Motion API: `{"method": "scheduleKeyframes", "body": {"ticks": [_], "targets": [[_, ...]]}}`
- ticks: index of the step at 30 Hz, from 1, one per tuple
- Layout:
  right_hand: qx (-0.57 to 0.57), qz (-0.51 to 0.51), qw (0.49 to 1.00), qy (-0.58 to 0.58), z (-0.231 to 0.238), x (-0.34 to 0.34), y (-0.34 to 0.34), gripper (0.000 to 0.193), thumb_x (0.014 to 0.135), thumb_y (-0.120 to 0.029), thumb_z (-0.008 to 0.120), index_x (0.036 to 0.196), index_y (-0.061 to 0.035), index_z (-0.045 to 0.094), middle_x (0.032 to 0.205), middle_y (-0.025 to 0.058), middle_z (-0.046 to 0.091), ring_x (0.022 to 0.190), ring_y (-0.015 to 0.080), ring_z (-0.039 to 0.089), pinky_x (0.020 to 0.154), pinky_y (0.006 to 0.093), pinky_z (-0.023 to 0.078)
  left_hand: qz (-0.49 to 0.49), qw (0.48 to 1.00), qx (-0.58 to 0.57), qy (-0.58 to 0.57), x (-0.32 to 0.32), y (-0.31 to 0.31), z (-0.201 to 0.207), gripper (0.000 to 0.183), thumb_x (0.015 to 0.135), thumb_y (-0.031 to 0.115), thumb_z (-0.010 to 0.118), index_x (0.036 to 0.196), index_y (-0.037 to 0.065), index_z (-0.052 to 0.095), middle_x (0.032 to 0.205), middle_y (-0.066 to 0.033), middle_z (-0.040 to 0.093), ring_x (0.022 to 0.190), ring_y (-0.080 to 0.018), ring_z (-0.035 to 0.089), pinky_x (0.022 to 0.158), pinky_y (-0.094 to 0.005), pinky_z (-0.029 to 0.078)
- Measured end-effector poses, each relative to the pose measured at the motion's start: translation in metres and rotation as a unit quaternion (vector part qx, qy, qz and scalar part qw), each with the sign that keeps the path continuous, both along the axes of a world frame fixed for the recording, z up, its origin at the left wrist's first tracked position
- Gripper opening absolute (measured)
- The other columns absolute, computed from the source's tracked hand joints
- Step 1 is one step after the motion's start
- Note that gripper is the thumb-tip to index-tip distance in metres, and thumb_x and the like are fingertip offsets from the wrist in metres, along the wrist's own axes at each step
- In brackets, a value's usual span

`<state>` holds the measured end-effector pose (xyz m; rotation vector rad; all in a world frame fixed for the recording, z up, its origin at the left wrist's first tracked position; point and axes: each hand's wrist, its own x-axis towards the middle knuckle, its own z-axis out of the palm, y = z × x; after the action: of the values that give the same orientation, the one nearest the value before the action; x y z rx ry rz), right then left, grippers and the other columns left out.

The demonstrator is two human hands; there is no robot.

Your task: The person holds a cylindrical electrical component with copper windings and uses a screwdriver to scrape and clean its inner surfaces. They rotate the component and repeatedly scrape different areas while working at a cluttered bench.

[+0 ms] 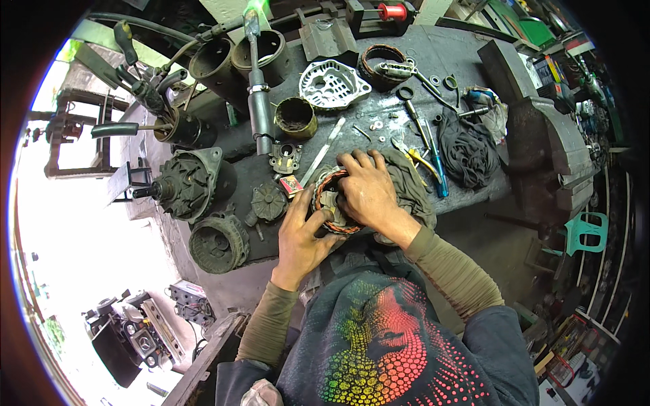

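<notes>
At the near edge of the workbench sits a ring-shaped alternator stator [340, 229] with orange-brown windings; a metal part shows inside it. My left hand [302, 237] grips its left side, fingers along the outside and thumb at the near rim. Over the upper right of the ring curls my right hand [371, 193], its thumb side reaching into the opening and hiding part of it. A dark grey cloth [407, 186] lies beside and partly under my right hand. Close to my left fingers are a small red box [291, 186] and a round dark metal part [269, 201].
An alternator rotor with housing [186, 184] and another housing [218, 242] stand at left. Farther back are a pale slotted cover [332, 86], another wound stator [384, 66], metal cylinders [296, 118] and a tool can [179, 126]. Pliers [423, 162], wrenches and a black rag [468, 149] lie right.
</notes>
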<state>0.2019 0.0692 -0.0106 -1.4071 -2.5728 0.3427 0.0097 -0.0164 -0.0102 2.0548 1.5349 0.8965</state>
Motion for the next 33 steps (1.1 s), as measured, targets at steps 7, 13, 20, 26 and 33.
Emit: {"method": "scheduleKeyframes", "body": {"ticks": [7,13,20,26,33], "targets": [[-0.031,-0.005,1.000,0.003,0.005,0.004,-0.003,0.015,0.077,-0.021,0.085,0.089,-0.0122,0.086,0.145,0.0101,0.063,0.140,0.0351,0.054,0.121,0.0595,0.039,-0.005,1.000,0.006,-0.018,0.001,-0.003,-0.004,0.054,0.059,0.016,0.100,0.105,0.005,0.074,0.155,-0.0305,0.058,0.144,-0.0494,0.057,0.119,-0.0525,0.050],[-0.053,-0.003,0.996,0.065,0.012,0.019,-0.009,0.020,0.079,-0.016,0.079,0.097,-0.0088,0.086,0.144,0.0148,0.065,0.133,0.0363,0.059,0.117,0.0577,0.042,-0.006,1.000,-0.005,-0.023,0.000,-0.006,-0.005,0.048,0.062,0.011,0.096,0.105,0.005,0.074,0.157,-0.0318,0.057,0.146,-0.0496,0.056,0.120,-0.0526,0.048],[-0.054,-0.002,0.997,0.054,0.013,0.020,-0.013,0.028,0.079,-0.015,0.080,0.106,-0.0110,0.086,0.147,0.0157,0.064,0.134,0.0368,0.058,0.116,0.0571,0.043,-0.007,1.000,-0.011,-0.026,0.001,-0.006,-0.005,0.046,0.064,0.010,0.095,0.103,0.004,0.073,0.156,-0.0328,0.056,0.146,-0.0511,0.055,0.121,-0.0539,0.047],[-0.056,-0.014,0.995,0.086,0.025,0.016,-0.015,0.030,0.081,-0.014,0.080,0.110,-0.0112,0.085,0.148,0.0166,0.062,0.137,0.0373,0.056,0.114,0.0558,0.043,0.004,0.999,-0.034,-0.033,-0.002,-0.010,-0.011,0.043,0.071,0.016,0.098,0.102,0.003,0.070,0.160,-0.0313,0.053,0.147,-0.0505,0.054,0.119,-0.0529,0.048],[-0.147,-0.158,0.939,0.269,0.046,0.068,-0.031,0.032,0.096,-0.020,0.077,0.127,-0.0113,0.081,0.139,0.0208,0.070,0.127,0.0382,0.066,0.107,0.0457,0.052,0.033,0.998,-0.050,-0.035,-0.010,-0.023,-0.028,0.044,0.072,0.007,0.093,0.107,0.000,0.067,0.161,-0.0307,0.051,0.151,-0.0497,0.049,0.124,-0.0522,0.044]]}}
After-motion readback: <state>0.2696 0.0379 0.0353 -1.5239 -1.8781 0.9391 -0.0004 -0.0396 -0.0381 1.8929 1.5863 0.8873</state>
